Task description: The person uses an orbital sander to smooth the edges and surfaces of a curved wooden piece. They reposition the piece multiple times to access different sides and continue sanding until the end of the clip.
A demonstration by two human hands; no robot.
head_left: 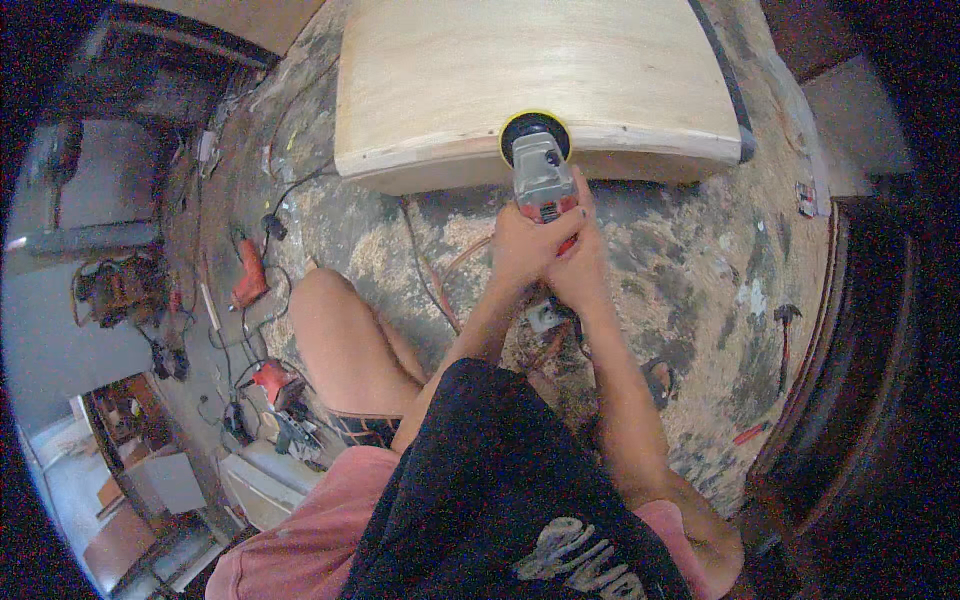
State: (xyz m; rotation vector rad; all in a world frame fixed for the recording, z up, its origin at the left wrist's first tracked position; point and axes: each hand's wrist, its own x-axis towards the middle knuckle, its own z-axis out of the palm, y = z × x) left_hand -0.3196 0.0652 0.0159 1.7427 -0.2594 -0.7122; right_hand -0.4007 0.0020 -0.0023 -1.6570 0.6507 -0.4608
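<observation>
Head view: we grip disc sander (545,180), left hand (522,243) and right hand (580,255) wrapped tight round body; long axis points ahead, pad (527,127) at near edge of plywood panel (530,65), right fingers nearer.

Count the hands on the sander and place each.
2: the left hand grips the sander from its left, the right hand from its right. Some fingers are hidden.

Arms (620,375) extended forward, fingers (585,197) curled, close together
</observation>
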